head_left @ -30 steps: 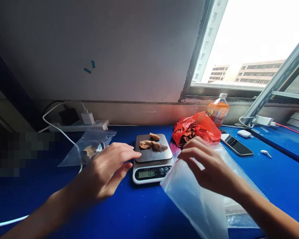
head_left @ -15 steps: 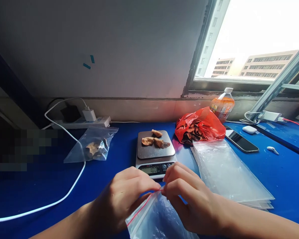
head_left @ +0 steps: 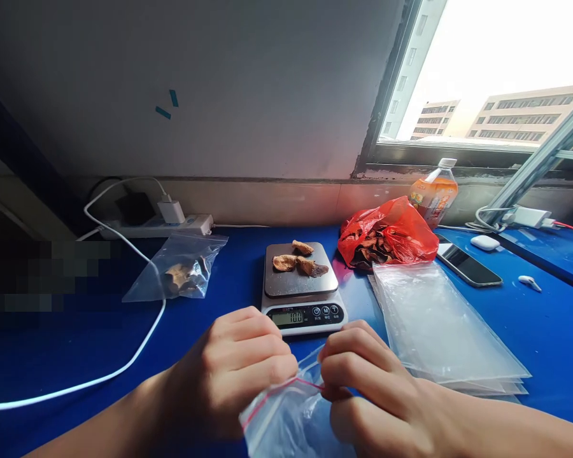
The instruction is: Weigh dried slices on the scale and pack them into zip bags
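My left hand (head_left: 248,366) and my right hand (head_left: 372,381) both grip a clear zip bag (head_left: 291,420) with a red seal line, one on each side of its top edge. Fingers of both hands are curled closed on the plastic. Just beyond them stands a kitchen scale (head_left: 303,305) with a lit display. On its metal plate lie several brown dried pieces (head_left: 310,266). The lower part of the bag runs out of the picture, and I cannot see whether its mouth is parted.
To the left lies a filled zip bag (head_left: 184,273) under a white cable (head_left: 143,350). At right are a stack of clear bags (head_left: 449,324), a red plastic bag (head_left: 410,235) of dried pieces, a bottle (head_left: 437,191), a phone (head_left: 470,264) and an earbud (head_left: 529,282).
My hands have moved apart, drawing the zip bag's top edge between them. The display is now fully uncovered. The whole view has shifted slightly.
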Demonstrator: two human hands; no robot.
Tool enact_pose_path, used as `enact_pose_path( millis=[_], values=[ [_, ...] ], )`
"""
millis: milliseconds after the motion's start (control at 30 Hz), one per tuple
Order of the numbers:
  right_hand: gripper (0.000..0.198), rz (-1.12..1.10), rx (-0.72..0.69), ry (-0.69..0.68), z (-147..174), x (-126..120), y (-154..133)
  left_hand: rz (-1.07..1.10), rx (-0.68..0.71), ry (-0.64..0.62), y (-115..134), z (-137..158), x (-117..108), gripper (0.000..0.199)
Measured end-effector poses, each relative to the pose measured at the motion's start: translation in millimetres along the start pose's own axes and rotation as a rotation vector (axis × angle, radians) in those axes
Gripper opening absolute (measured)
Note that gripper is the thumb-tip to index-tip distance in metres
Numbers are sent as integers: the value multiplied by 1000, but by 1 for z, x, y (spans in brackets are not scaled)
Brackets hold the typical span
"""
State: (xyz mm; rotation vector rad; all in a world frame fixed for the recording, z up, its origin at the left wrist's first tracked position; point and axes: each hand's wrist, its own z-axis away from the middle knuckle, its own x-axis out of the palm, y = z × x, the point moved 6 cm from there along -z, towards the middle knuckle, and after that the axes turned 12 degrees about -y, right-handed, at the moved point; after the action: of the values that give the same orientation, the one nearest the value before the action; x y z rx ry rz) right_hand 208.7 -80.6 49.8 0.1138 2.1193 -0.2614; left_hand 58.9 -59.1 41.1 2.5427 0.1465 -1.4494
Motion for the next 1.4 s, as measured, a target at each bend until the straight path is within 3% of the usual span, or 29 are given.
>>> enact_pose_path(
  millis=[133, 267, 400, 500, 667, 833, 900, 967, 1033, 1100, 1133, 1233, 1400],
  values=[
    [22, -81, 29, -115, -2, -3, -1, 46, -71, -114, -12, 0, -4, 15],
    [12, -50, 82, -185, 0, 6, 5, 361, -171, -188, -11, 0, -10, 21],
    [10, -41, 97, -167, 5, 14, 8, 577, -386, -279, -9, 7, -13, 26],
    [22, -51, 97, -112, 5, 10, 9, 685, -405, -261, -8, 10, -20, 10],
    [28, -89, 173, -123, 1, 5, 8, 773, -355, -208, -10, 2, -28, 50],
    [18, -74, 283, -123, 3, 7, 7, 779, -332, -73, -17, -4, -34, 51],
    [17, -131, 297, -150, 2, 5, 10, 830, -333, -98, -22, -1, -33, 48],
    [18, -229, 322, -140, -2, 0, 21, 833, -359, -189, -29, 4, -31, 43],
    [14, -278, 379, -8, -8, -12, 44, 761, -402, -283, -37, 10, -32, 30],
    [8, -227, 507, 166, -12, -23, 75, 676, -448, -336, -46, 15, -34, 16],
    [11, -184, 603, 187, -14, -23, 93, 655, -458, -350, -49, 17, -35, 15],
    [25, 5, 828, 60, -19, -10, 133, 645, -447, -376, -49, 17, -35, 15],
    [35, 141, 873, -128, -18, 22, 149, 636, -410, -419, -36, 13, -33, 16]
  ],
)
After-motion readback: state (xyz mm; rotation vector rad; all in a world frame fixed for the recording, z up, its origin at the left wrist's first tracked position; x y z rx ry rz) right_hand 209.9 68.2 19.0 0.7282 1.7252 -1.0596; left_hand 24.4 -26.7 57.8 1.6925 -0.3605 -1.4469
